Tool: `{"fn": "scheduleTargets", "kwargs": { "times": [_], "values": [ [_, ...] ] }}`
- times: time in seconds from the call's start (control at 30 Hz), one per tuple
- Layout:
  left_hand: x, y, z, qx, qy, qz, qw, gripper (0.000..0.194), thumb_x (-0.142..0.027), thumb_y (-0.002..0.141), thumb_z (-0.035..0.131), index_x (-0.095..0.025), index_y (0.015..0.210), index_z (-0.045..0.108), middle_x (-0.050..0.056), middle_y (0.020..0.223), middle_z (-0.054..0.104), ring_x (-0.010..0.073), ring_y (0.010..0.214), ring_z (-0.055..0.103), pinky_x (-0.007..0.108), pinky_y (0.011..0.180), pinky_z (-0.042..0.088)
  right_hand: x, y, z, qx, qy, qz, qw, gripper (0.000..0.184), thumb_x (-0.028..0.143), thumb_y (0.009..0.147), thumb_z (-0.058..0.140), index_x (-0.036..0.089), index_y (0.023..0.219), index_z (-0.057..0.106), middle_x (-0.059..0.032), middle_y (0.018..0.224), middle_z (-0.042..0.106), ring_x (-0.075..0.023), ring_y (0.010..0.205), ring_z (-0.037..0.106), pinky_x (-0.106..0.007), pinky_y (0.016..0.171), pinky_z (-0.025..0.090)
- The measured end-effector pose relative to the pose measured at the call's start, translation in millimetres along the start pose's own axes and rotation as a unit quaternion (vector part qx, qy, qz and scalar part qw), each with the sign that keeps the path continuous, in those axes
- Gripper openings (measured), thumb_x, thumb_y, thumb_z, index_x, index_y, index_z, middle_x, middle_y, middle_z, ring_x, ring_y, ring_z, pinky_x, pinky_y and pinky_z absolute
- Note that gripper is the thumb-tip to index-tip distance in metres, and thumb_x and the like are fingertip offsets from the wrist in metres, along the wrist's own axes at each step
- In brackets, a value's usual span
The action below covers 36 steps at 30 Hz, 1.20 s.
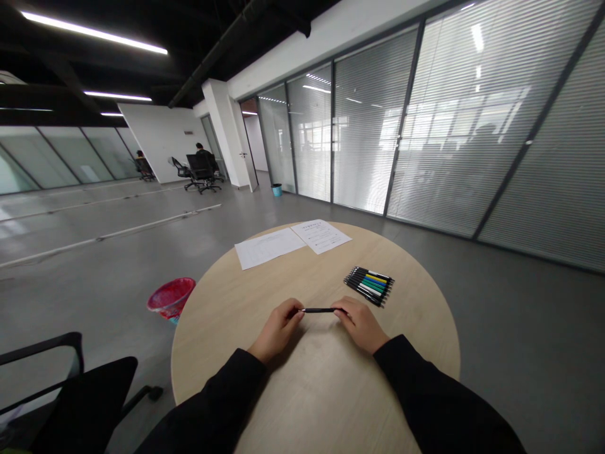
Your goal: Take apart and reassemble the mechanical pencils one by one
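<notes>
A slim black pen point(319, 310) lies crosswise between my two hands, just above or on the round wooden table. My left hand point(278, 328) pinches its left end, where a bit of silver shows. At the other end, the fingers of my right hand point(362, 321) close round the pen. Beyond my right hand sits a neat row of several pens point(369, 285), laid side by side; most are black, with white, yellow, blue and green among them.
Two printed sheets, a left one point(269, 247) and a right one point(322, 236), lie at the far side of the round table point(227, 296). A red-lined bin point(171, 296) stands left of it, near a black chair point(80, 403). People sit on chairs far back.
</notes>
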State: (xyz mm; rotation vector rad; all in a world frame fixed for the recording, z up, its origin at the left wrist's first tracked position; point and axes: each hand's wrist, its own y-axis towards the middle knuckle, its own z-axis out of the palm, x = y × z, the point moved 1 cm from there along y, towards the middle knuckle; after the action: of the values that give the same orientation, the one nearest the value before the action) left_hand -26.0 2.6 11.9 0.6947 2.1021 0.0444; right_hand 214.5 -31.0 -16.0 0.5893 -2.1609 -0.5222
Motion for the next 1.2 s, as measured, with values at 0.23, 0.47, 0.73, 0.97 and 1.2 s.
{"fn": "scheduleTargets", "kwargs": {
  "times": [0.23, 0.47, 0.73, 0.97, 1.2],
  "values": [
    [1.1, -3.0, 4.2, -0.029, -0.066, -0.005, 0.997, 0.03, -0.032, 0.088, 0.058, -0.019, 0.115, 0.056, 0.005, 0.094, 0.064, 0.0173, 0.081, 0.059, 0.029, 0.074, 0.047, -0.2, -0.4, -0.1, -0.002, 0.003, 0.0, 1.0, 0.015, 0.02, 0.097, 0.052, 0.02, 0.097, 0.067, -0.0057, 0.09, 0.067, -0.0204, 0.086, 0.061, -0.032, 0.079, 0.046],
    [-0.4, -1.8, 1.2, -0.014, 0.011, -0.032, 0.999, 0.04, -0.047, 0.097, 0.04, -0.017, 0.081, 0.062, 0.004, 0.075, 0.06, 0.0183, 0.071, 0.054, 0.029, 0.068, 0.042, 0.3, 0.3, -0.8, -0.002, 0.002, 0.003, 1.0, 0.016, 0.022, 0.097, 0.052, 0.02, 0.096, 0.067, -0.0061, 0.09, 0.067, -0.0204, 0.085, 0.061, -0.033, 0.079, 0.047],
    [1.2, -0.9, 2.1, -0.009, 0.02, -0.03, 0.999, 0.043, -0.048, 0.096, 0.04, -0.018, 0.071, 0.058, 0.002, 0.067, 0.057, 0.0176, 0.067, 0.051, 0.028, 0.065, 0.039, -0.1, -0.5, -0.3, -0.002, -0.002, 0.002, 1.0, 0.017, 0.024, 0.098, 0.05, 0.02, 0.096, 0.067, -0.0063, 0.089, 0.067, -0.0208, 0.085, 0.061, -0.033, 0.079, 0.047],
    [2.1, -1.2, 3.4, -0.011, -0.017, -0.024, 1.0, 0.026, -0.04, 0.093, 0.049, -0.017, 0.087, 0.06, 0.001, 0.075, 0.057, 0.0156, 0.068, 0.05, 0.026, 0.064, 0.04, 1.2, 0.1, -1.8, -0.004, -0.005, 0.004, 1.0, 0.017, 0.024, 0.098, 0.051, 0.019, 0.096, 0.067, -0.0066, 0.09, 0.067, -0.021, 0.086, 0.061, -0.033, 0.079, 0.047],
    [-1.1, -2.0, 4.5, -0.016, -0.048, -0.048, 0.998, 0.024, -0.037, 0.086, 0.058, -0.017, 0.101, 0.058, 0.002, 0.082, 0.06, 0.0156, 0.071, 0.053, 0.025, 0.064, 0.041, 4.4, 1.3, -3.1, -0.004, -0.004, 0.001, 1.0, 0.018, 0.024, 0.098, 0.05, 0.019, 0.095, 0.067, -0.0069, 0.089, 0.067, -0.021, 0.084, 0.061, -0.034, 0.078, 0.047]
  ]
}}
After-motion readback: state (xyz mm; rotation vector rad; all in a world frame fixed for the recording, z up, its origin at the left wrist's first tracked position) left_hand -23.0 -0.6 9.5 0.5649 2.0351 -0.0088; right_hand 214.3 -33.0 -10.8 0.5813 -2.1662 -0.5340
